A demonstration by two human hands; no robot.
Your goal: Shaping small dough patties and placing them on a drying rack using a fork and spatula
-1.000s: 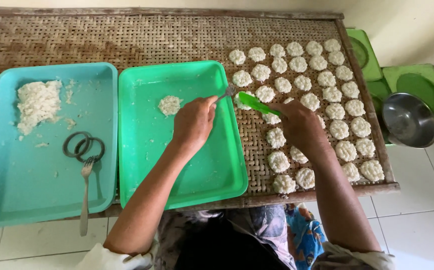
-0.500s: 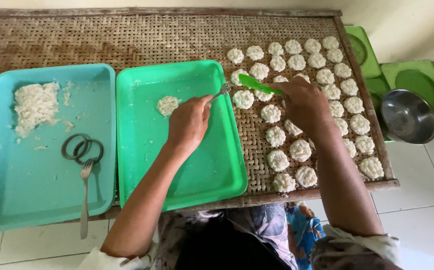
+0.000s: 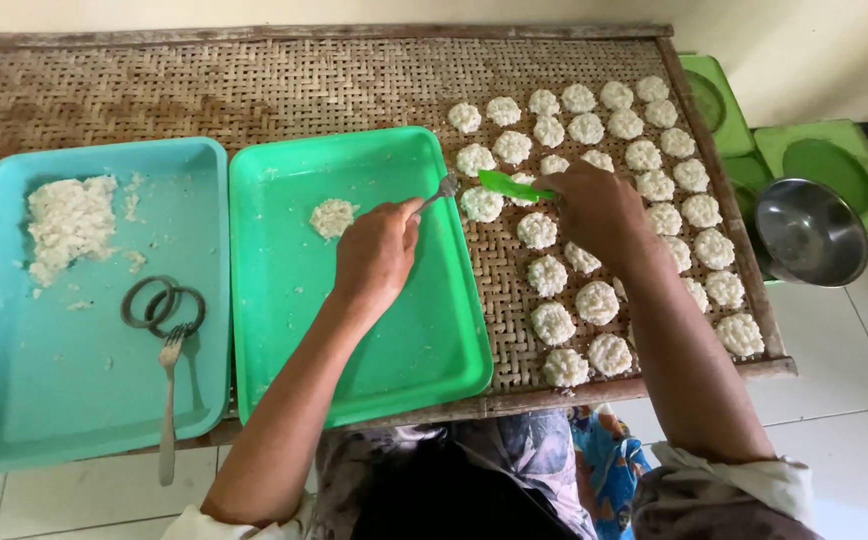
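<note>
Since approx. 1 s ago both hands have moved off the green rectangular plastic tray (image 3: 284,330) twd the woven bamboo mat (image 3: 254,90). The left hand (image 3: 376,252), closed on a metal fork (image 3: 442,188), now has the tines past the tray's right rim. The right hand (image 3: 599,205) is clamped on a flat green plastic spatula (image 3: 514,186), blade pointing back at the tray. Fork & spatula meet over a round white rice cake (image 3: 481,204) just right of the tray rim; it looks freshly laid among the rows of rice cakes (image 3: 644,155) further right. One cake (image 3: 333,216) is left in the tray's upper part.

Room: mat above the tray is bare; right of it is nearly packed to the mat's wooden edge (image 3: 744,270). Left of the tray, touching it, sits a light-blue tray (image 3: 44,400) w/ rice heap (image 3: 69,220), metal rings (image 3: 162,303), spare fork (image 3: 168,400). A steel bowl (image 3: 810,232) stands beyond the mat's right edge.
</note>
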